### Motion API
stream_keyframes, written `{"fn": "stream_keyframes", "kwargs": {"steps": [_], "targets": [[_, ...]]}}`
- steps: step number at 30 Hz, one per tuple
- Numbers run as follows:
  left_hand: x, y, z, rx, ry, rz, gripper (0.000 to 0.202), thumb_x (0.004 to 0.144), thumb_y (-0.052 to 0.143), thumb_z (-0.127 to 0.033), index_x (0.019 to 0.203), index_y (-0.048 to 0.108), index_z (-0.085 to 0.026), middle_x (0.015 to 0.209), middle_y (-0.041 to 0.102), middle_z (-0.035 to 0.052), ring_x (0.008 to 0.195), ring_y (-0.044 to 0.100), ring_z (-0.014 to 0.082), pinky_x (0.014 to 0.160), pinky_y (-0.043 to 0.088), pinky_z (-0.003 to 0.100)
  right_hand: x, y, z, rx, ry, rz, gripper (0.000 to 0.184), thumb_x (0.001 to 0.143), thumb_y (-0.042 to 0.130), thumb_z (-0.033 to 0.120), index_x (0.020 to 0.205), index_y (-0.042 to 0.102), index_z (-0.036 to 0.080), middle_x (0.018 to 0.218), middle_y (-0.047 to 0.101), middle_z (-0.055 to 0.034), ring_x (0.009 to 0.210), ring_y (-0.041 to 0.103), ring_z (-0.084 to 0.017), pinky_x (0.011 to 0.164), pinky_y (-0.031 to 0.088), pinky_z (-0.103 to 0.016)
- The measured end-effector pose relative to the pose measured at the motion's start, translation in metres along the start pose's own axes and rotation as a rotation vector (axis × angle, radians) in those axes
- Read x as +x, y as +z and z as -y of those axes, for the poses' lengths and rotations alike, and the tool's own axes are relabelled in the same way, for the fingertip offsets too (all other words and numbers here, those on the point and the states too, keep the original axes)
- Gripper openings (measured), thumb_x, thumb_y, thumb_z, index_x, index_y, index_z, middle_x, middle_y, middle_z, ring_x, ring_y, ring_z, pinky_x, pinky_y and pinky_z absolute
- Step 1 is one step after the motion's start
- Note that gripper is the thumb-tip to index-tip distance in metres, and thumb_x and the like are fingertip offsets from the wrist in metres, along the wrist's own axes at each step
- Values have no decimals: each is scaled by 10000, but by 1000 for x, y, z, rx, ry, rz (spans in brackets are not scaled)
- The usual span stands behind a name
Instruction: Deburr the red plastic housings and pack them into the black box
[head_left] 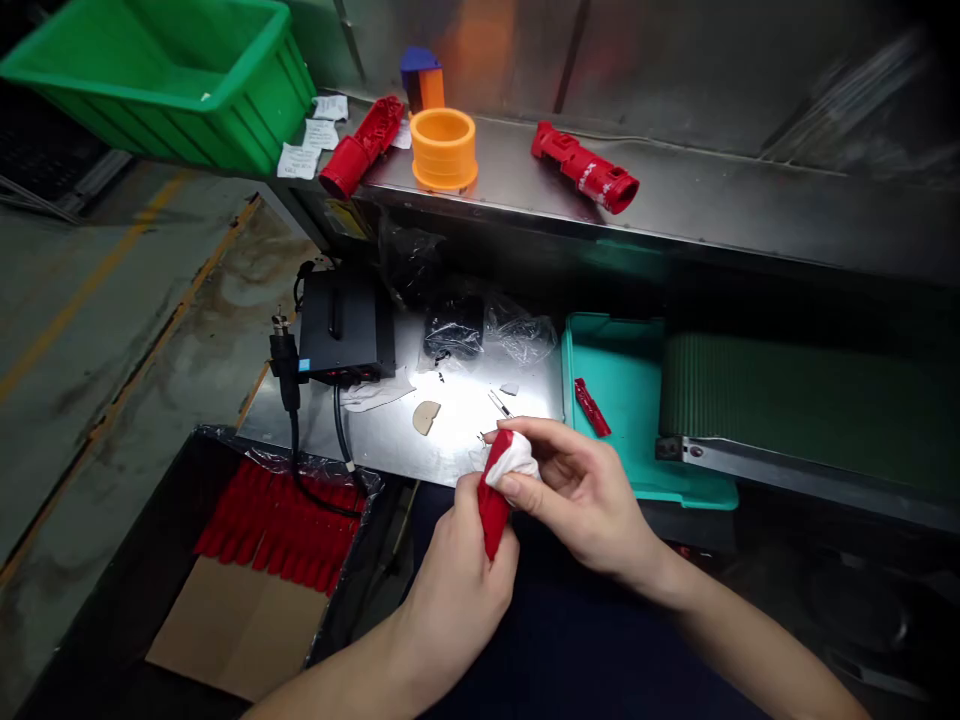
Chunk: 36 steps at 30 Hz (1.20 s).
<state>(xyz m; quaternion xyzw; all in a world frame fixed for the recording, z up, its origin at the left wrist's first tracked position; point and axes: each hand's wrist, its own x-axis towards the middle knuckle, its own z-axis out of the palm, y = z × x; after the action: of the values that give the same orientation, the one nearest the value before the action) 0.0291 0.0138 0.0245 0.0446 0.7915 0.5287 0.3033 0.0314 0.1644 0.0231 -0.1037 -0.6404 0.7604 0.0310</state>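
Note:
In the head view, my left hand [465, 570] is closed around a red plastic part [493, 515], which tilts upward from my fist. My right hand [592, 500] pinches a white cloth [516, 462] between thumb and fingers. The cloth lies against the upper end of the red part and hides some of it. Just beyond my hands, a beige rounded piece [426, 417] and some tiny bits lie on the lit metal bench [390, 445].
A black box [345, 325] with a cabled tool [285, 365] stands left. Below it, a bin [112, 620] holds several red parts [277, 520]. Right are a teal tray [637, 400] and green conveyor [810, 410]. The shelf holds an orange ring [444, 150] and red housings [585, 168].

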Motion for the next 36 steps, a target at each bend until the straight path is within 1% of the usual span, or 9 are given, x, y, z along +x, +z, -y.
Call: {"fn": "stream_keyframes", "kwargs": {"steps": [5,10,13,18,22,25,28,32,36], "targets": [[-2,4,-4,83,2,59,182,940,478,-186,1115,527,-192,835,696,78,910,725,294,772,534,389,2,3,-5,23,-48,-175,128,898,742,320,903,778,196,801,778,-37,729,727,-159,646,582,-237],[-2,4,-1,139,-9,51,172,942,478,-195,1108,522,-188,632,598,-10,544,621,225,604,482,345,-5,-2,-4,94,-4,-59,264,824,820,296,1069,765,216,1030,796,-64,921,748,-200,778,607,-280],[-2,4,2,114,-1,89,172,947,491,-206,1113,531,-189,573,553,-46,442,546,192,545,453,321,-8,-4,-7,58,2,-99,237,816,825,299,1024,772,200,966,795,-68,824,738,-185,689,597,-264],[-1,5,5,23,24,47,145,908,543,-175,1049,548,-206,625,603,-23,481,579,184,497,426,285,6,6,-18,155,69,-228,297,861,767,459,795,743,171,677,705,-31,569,616,-132,512,494,-224],[-1,2,3,39,42,74,82,936,515,-200,1015,533,-210,741,664,16,543,610,181,512,440,285,12,3,-14,453,284,-132,332,809,812,502,780,741,179,665,711,-25,558,623,-126,535,523,-215],[-1,-2,4,41,94,63,69,937,502,-191,999,528,-207,843,701,48,681,675,203,607,505,307,7,-4,-3,444,279,-5,262,837,810,453,887,801,195,808,763,-41,707,689,-129,687,565,-201],[1,-8,10,84,250,64,217,889,529,-142,1100,517,-194,923,717,64,760,709,214,686,550,326,0,-10,7,473,349,193,283,829,825,438,994,824,209,909,785,-58,820,723,-148,803,581,-222],[5,-15,27,252,697,3,344,819,518,-90,1139,486,-214,859,691,33,646,686,200,576,523,297,-9,-16,20,564,457,363,292,811,843,418,1008,827,203,930,793,-71,811,737,-157,769,595,-233],[8,-18,39,295,1012,-6,266,810,503,-123,1055,485,-224,708,591,-6,493,562,179,444,414,289,-27,-15,36,363,252,390,169,918,737,252,1066,815,228,1048,788,-59,939,733,-154,838,581,-227]]}}
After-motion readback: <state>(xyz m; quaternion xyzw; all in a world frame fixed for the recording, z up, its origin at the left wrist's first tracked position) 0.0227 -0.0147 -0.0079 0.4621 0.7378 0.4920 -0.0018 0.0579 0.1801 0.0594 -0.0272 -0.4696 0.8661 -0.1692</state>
